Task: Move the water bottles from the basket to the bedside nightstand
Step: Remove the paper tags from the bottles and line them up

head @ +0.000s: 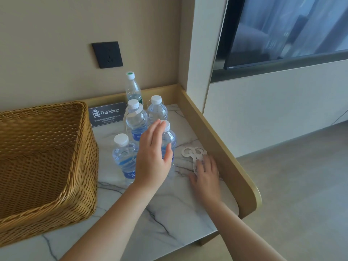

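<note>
Marble-topped nightstand (pixel 169 213); wicker basket (pixel 43 157) at its left. Five water bottles (pixel 136 121) stand upright beside the basket (one taller, green-capped). Left hand (pixel 153 159) open, fingers spread around the nearest bottle. Right hand (pixel 206 176) flat, pressing paper tags (pixel 192 152).

The open left hand (pixel 153 154) covers most of the nearest clear plastic water bottle (pixel 168 137). The woven wicker basket (pixel 47 157) runs off the left edge. Small print on the dark "The Shop" sign (pixel 107 113) is unreadable, and the right hand (pixel 206 176) is motion-blurred.
</note>
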Action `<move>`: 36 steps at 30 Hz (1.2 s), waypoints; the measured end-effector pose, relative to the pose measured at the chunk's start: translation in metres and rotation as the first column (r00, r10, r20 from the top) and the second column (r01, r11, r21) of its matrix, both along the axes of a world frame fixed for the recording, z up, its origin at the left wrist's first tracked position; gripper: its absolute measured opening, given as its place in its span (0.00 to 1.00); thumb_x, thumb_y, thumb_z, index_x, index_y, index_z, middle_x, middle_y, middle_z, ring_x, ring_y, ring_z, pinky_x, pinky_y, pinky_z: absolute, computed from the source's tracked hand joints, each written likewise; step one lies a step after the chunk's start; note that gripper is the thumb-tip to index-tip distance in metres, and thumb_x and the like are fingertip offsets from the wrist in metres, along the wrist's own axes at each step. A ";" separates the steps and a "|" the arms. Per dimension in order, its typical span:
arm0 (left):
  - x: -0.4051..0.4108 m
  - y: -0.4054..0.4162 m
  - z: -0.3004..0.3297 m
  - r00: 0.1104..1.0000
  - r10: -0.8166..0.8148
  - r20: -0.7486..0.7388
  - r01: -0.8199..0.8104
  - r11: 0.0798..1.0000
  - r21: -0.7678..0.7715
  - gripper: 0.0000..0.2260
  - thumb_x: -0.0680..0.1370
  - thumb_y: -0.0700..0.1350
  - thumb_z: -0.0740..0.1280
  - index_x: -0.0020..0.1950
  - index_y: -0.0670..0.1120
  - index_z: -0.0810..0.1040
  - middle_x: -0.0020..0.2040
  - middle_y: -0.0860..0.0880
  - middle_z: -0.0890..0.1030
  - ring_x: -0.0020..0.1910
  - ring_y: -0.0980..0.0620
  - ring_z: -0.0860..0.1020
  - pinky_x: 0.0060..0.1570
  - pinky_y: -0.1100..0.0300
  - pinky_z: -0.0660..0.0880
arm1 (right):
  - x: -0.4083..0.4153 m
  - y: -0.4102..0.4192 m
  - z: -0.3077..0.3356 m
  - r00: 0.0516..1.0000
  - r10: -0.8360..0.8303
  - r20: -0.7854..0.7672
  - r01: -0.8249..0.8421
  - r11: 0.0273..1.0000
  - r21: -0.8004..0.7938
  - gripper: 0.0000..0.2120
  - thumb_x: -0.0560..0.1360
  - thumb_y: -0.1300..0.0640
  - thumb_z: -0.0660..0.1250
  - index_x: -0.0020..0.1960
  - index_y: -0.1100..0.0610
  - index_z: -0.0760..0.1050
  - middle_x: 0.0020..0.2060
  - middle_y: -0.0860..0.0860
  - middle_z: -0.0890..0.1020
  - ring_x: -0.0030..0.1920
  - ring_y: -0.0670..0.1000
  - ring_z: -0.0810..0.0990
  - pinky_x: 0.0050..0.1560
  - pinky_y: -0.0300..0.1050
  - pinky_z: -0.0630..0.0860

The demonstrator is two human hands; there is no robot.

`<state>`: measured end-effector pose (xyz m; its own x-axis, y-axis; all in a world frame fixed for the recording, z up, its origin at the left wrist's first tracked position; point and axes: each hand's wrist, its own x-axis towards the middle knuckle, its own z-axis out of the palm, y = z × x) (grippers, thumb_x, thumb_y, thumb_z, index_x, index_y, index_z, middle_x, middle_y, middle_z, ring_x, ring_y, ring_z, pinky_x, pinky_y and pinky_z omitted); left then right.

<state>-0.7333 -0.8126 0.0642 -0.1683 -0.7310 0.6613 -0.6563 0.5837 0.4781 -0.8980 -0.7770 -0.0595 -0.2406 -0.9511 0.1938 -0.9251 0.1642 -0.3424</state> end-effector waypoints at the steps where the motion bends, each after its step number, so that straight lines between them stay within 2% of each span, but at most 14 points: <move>1: 0.000 0.000 0.000 1.000 -0.002 -0.002 0.002 1.000 0.005 0.23 0.74 0.35 0.67 0.69 0.39 0.70 0.69 0.43 0.71 0.68 0.45 0.70 0.69 0.62 0.63 | 0.002 0.004 -0.002 0.998 0.065 -0.005 -0.065 0.997 -0.034 0.22 0.74 0.52 0.69 0.63 0.64 0.75 0.70 0.62 0.69 0.72 0.65 0.63 0.70 0.60 0.63; 4: 0.000 0.001 0.001 1.000 -0.004 0.005 0.004 1.000 0.010 0.23 0.74 0.34 0.67 0.69 0.39 0.70 0.69 0.43 0.71 0.67 0.45 0.70 0.68 0.63 0.63 | 0.003 0.013 -0.008 0.984 0.175 -0.042 -0.175 0.984 0.017 0.24 0.77 0.46 0.63 0.67 0.60 0.72 0.72 0.57 0.67 0.74 0.61 0.60 0.73 0.55 0.57; 8: 0.001 0.002 0.001 1.000 -0.012 0.006 0.012 1.000 0.023 0.24 0.74 0.35 0.67 0.70 0.40 0.70 0.69 0.43 0.70 0.68 0.45 0.70 0.68 0.64 0.63 | -0.006 0.015 -0.015 0.996 0.089 0.000 -0.087 0.982 0.165 0.30 0.79 0.39 0.51 0.74 0.55 0.62 0.76 0.51 0.59 0.76 0.54 0.52 0.74 0.48 0.48; 11: 0.001 0.002 0.003 1.000 -0.020 0.014 0.020 0.999 0.040 0.24 0.74 0.35 0.68 0.70 0.40 0.69 0.70 0.43 0.70 0.68 0.45 0.69 0.68 0.66 0.62 | -0.009 0.015 -0.012 0.998 0.048 0.046 -0.057 0.972 0.227 0.30 0.79 0.38 0.50 0.75 0.54 0.61 0.76 0.50 0.59 0.76 0.52 0.52 0.74 0.47 0.49; 14: 0.004 0.005 0.007 0.999 -0.034 0.029 0.032 0.996 0.080 0.26 0.73 0.34 0.68 0.71 0.40 0.68 0.71 0.43 0.69 0.69 0.45 0.68 0.68 0.65 0.62 | -0.009 0.013 0.003 0.995 0.061 0.075 -0.076 0.972 0.224 0.28 0.80 0.41 0.52 0.74 0.55 0.63 0.76 0.51 0.61 0.76 0.52 0.53 0.74 0.46 0.51; 17: 0.006 0.010 0.017 0.996 -0.082 0.029 0.077 0.986 0.146 0.28 0.73 0.35 0.69 0.72 0.41 0.67 0.72 0.45 0.67 0.71 0.47 0.67 0.68 0.66 0.61 | -0.002 0.001 0.039 0.980 0.082 0.183 -0.095 0.993 0.067 0.22 0.80 0.48 0.57 0.71 0.56 0.67 0.73 0.52 0.65 0.74 0.53 0.58 0.71 0.46 0.57; 20: 0.019 0.006 0.050 0.987 -0.110 -0.114 0.128 0.979 0.162 0.26 0.74 0.37 0.70 0.71 0.42 0.69 0.67 0.47 0.73 0.66 0.50 0.72 0.65 0.64 0.66 | 0.011 -0.025 0.097 0.952 0.172 0.254 -0.130 0.976 -0.174 0.17 0.80 0.54 0.59 0.67 0.56 0.72 0.70 0.51 0.69 0.71 0.52 0.63 0.67 0.43 0.61; 22: 0.040 -0.011 0.075 0.983 -0.033 -0.180 0.048 0.996 0.081 0.21 0.74 0.40 0.71 0.66 0.43 0.73 0.61 0.48 0.77 0.60 0.51 0.75 0.61 0.58 0.71 | 0.019 -0.049 0.137 0.944 0.251 0.214 -0.178 0.934 -0.309 0.16 0.79 0.56 0.59 0.65 0.56 0.73 0.68 0.51 0.71 0.68 0.52 0.67 0.64 0.42 0.63; 24: 0.067 -0.038 0.095 0.966 0.092 -0.240 -0.057 0.988 0.147 0.17 0.73 0.45 0.69 0.61 0.47 0.76 0.55 0.50 0.79 0.55 0.52 0.78 0.57 0.58 0.73 | 0.028 -0.076 0.171 0.920 0.337 0.197 -0.247 0.893 -0.377 0.15 0.79 0.56 0.58 0.64 0.57 0.74 0.65 0.52 0.73 0.63 0.53 0.72 0.61 0.42 0.67; 26: 0.089 -0.066 0.100 0.951 0.237 -0.199 -0.165 0.932 0.323 0.16 0.73 0.47 0.70 0.60 0.48 0.76 0.53 0.51 0.79 0.53 0.52 0.78 0.53 0.59 0.73 | 0.036 -0.103 0.193 0.895 0.414 0.167 -0.334 0.869 -0.365 0.16 0.79 0.55 0.57 0.63 0.57 0.74 0.63 0.52 0.74 0.60 0.55 0.74 0.57 0.42 0.67; 28: 0.098 -0.091 0.089 0.954 0.301 0.004 -0.263 0.826 0.499 0.23 0.72 0.50 0.72 0.65 0.47 0.72 0.60 0.49 0.77 0.57 0.49 0.77 0.54 0.57 0.72 | 0.043 -0.126 0.201 0.874 0.470 0.125 -0.422 0.861 -0.283 0.16 0.79 0.57 0.57 0.65 0.56 0.73 0.64 0.51 0.74 0.61 0.55 0.74 0.58 0.41 0.66; 30: 0.099 -0.108 0.072 0.962 0.201 0.184 -0.273 0.727 0.631 0.36 0.69 0.54 0.74 0.73 0.47 0.64 0.70 0.47 0.71 0.65 0.46 0.72 0.57 0.56 0.70 | 0.046 -0.142 0.199 0.854 0.511 0.102 -0.489 0.853 -0.180 0.17 0.80 0.59 0.57 0.67 0.55 0.72 0.68 0.50 0.72 0.63 0.53 0.73 0.59 0.38 0.64; 32: 0.096 -0.121 0.058 0.970 0.110 0.215 -0.233 0.657 0.716 0.43 0.67 0.55 0.76 0.76 0.48 0.58 0.74 0.47 0.65 0.70 0.46 0.68 0.61 0.55 0.67 | 0.046 -0.148 0.193 0.840 0.535 0.094 -0.524 0.844 -0.118 0.17 0.80 0.60 0.56 0.68 0.56 0.72 0.68 0.50 0.72 0.64 0.53 0.72 0.57 0.34 0.61; 36: 0.096 -0.137 0.042 0.971 0.038 0.236 -0.214 0.580 0.786 0.45 0.66 0.54 0.78 0.76 0.49 0.58 0.74 0.48 0.66 0.69 0.46 0.69 0.58 0.57 0.66 | 0.044 -0.151 0.183 0.835 0.534 0.136 -0.518 0.844 -0.135 0.17 0.80 0.59 0.56 0.67 0.55 0.73 0.65 0.49 0.74 0.62 0.51 0.74 0.56 0.30 0.60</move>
<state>-0.6372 -0.9500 0.1065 -0.0779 -0.9686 -0.2359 -0.8133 -0.0751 0.5769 -0.8535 -0.9280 0.1230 0.2559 -0.9234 0.2861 -0.7931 -0.3697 -0.4840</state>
